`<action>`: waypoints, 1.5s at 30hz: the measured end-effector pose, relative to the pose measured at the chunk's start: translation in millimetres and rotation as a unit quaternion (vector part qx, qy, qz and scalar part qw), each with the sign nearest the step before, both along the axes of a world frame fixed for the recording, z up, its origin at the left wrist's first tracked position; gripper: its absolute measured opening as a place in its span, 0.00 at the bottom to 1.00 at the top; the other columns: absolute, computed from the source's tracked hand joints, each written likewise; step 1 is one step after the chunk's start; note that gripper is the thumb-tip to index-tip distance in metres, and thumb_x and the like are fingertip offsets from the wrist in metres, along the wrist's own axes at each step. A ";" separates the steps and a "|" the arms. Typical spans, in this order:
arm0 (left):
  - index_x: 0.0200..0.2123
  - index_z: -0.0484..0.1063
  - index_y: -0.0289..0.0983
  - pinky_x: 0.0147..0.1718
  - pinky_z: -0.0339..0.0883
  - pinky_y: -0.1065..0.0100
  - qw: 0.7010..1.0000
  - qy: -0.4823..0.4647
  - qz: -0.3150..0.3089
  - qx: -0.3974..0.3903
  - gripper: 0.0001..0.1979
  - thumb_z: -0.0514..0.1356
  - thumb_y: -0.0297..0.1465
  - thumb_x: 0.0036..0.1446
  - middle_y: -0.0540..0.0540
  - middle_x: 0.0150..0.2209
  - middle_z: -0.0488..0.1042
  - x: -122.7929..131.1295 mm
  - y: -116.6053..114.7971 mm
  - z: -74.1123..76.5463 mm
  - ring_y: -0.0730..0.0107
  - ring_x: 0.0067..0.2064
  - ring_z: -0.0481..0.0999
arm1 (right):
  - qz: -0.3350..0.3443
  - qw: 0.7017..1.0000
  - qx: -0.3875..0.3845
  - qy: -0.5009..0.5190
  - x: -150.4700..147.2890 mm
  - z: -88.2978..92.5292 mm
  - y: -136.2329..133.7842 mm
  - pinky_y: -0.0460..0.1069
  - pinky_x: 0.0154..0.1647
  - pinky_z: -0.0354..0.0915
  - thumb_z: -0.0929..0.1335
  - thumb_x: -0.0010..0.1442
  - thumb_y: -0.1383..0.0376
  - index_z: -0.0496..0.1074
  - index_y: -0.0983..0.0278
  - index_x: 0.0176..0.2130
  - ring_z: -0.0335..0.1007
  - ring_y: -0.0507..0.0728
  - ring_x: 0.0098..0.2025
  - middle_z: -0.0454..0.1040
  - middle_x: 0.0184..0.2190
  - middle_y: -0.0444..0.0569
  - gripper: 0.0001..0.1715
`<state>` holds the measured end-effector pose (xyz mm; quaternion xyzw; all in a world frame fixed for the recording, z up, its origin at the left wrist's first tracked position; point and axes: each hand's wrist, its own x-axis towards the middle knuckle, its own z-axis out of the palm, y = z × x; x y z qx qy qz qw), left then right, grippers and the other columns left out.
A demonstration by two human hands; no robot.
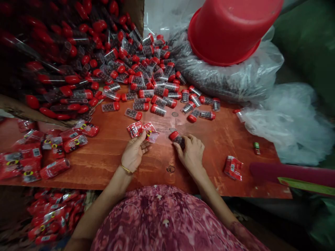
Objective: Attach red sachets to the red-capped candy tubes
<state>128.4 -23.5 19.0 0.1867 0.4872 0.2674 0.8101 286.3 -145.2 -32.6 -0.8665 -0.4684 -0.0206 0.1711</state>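
My left hand (pixel 134 150) pinches a red printed plastic sleeve (pixel 150 130) between thumb and fingers. Beside that sleeve lie more red printed sleeves (pixel 135 129), flat on the orange-brown table (pixel 157 167). My right hand (pixel 192 151) is closed around a clear plastic tube with a red cap (pixel 177 137), whose dark contents show through the wall. The capped end points away from me and to the left. A short gap separates the tube from the sleeve. Past my hands, several similar red-capped tubes (pixel 158 110) lie scattered.
A box (pixel 12 104) at the left spills a heap of red-capped tubes. Wrapped tubes (pixel 31 157) lie at the left edge, more below it. A red bucket (pixel 232 31) rests upside down on a filled plastic bag (pixel 222 80). At right are a red packet (pixel 233 168) and a purple roll (pixel 293 172).
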 end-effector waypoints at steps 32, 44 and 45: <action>0.29 0.76 0.35 0.36 0.67 0.69 0.965 0.005 -0.102 0.243 0.13 0.69 0.33 0.38 0.48 0.31 0.79 10.5 -24.5 -13.4 0.69 0.32 0.75 | 0.083 0.791 0.125 0.593 -33.1 36.3 9.0 0.42 0.16 0.52 0.65 0.55 0.52 0.70 0.65 0.36 0.54 0.46 0.16 0.67 0.19 0.41 0.19; 0.23 0.76 0.33 0.29 0.65 0.71 0.966 0.029 -0.094 0.237 0.15 0.67 0.41 0.41 0.48 0.24 0.76 11.2 -25.1 -19.8 0.73 0.27 0.71 | 0.080 0.784 0.150 0.597 -40.6 30.7 21.2 0.42 0.17 0.55 0.65 0.56 0.50 0.67 0.63 0.36 0.55 0.46 0.17 0.65 0.19 0.39 0.19; 0.22 0.75 0.33 0.27 0.64 0.72 0.967 0.026 -0.098 0.233 0.15 0.67 0.41 0.40 0.48 0.22 0.75 11.6 -25.6 -20.0 0.74 0.25 0.70 | 0.072 0.777 0.154 0.606 -42.3 30.3 23.0 0.42 0.17 0.56 0.65 0.55 0.50 0.66 0.63 0.36 0.54 0.46 0.17 0.64 0.19 0.39 0.19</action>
